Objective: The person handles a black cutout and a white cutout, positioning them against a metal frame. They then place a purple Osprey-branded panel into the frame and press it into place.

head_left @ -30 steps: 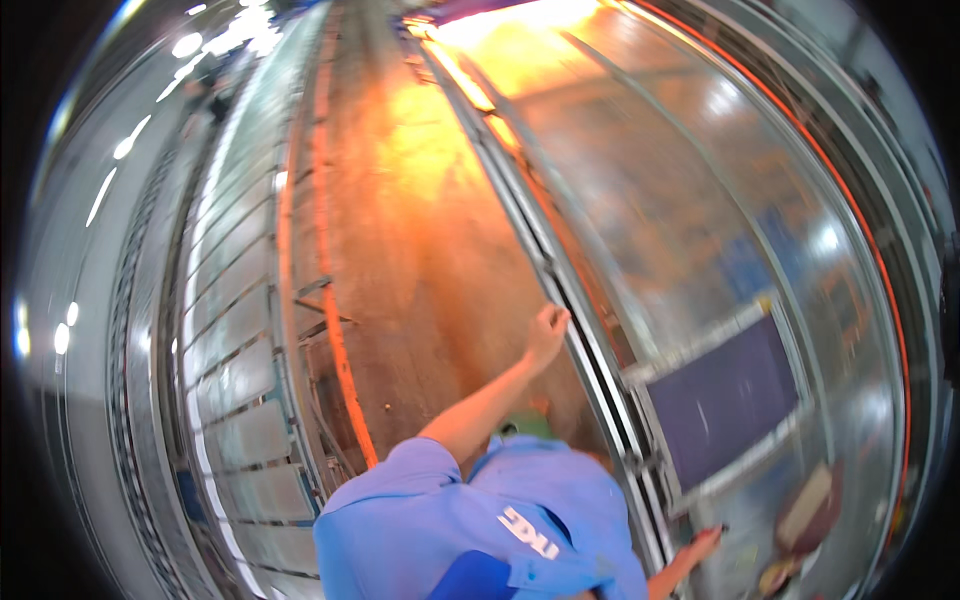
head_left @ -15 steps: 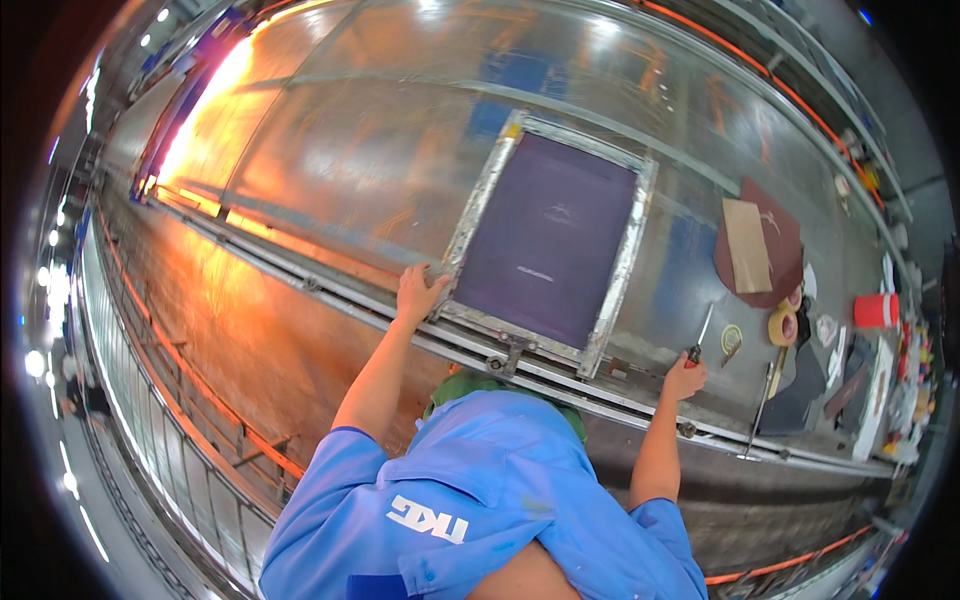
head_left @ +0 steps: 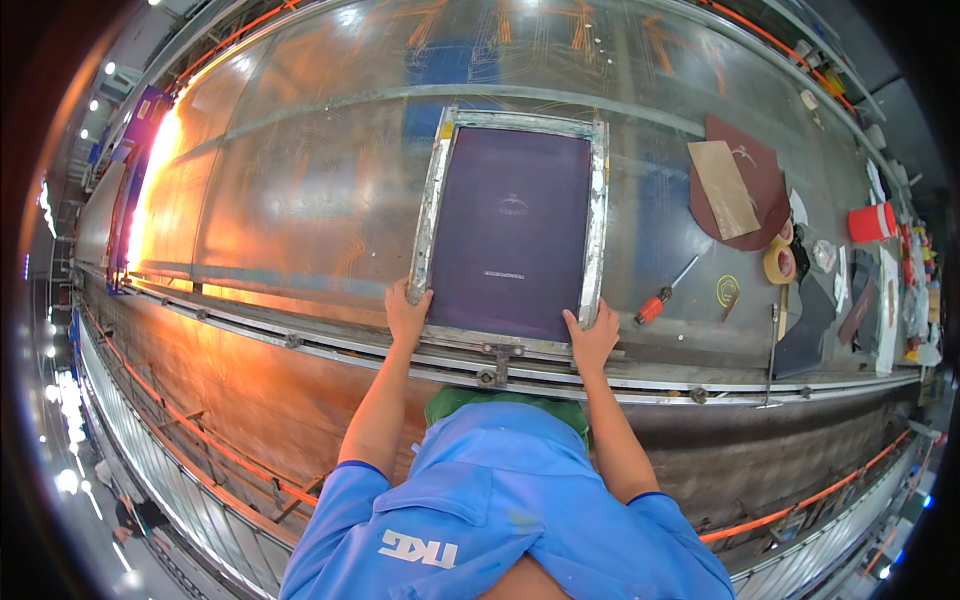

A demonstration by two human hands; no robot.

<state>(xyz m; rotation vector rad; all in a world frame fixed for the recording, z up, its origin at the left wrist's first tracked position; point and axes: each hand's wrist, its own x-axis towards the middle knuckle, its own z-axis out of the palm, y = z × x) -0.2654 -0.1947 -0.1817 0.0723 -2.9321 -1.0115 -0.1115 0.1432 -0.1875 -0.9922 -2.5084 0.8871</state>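
Note:
A screen printing frame (head_left: 515,220) with dark purple mesh and worn metal sides lies on the long metal table in front of me. Two small pale markings show on the mesh. My left hand (head_left: 407,313) is closed on the frame's near left corner, thumb on the inner side. At the near right corner my right hand (head_left: 594,335) grips the other side, its thumb lifted toward the mesh. A screwdriver (head_left: 655,303) with a red and black handle lies on the table to the right of that hand. Under the near edge of the frame sits a metal clamp (head_left: 502,352) on the rail.
On the right lie a maroon piece (head_left: 760,190) under a tan strip (head_left: 723,188), tape rolls (head_left: 779,264), dark scraps (head_left: 806,325) and a red container (head_left: 871,222). A metal rail (head_left: 680,393) runs along the near edge. Bright orange light glows at the far left.
My right hand has let go of the screwdriver, leaving it on the table, and has moved left onto the frame. My left hand now holds the frame's left corner. The view has turned.

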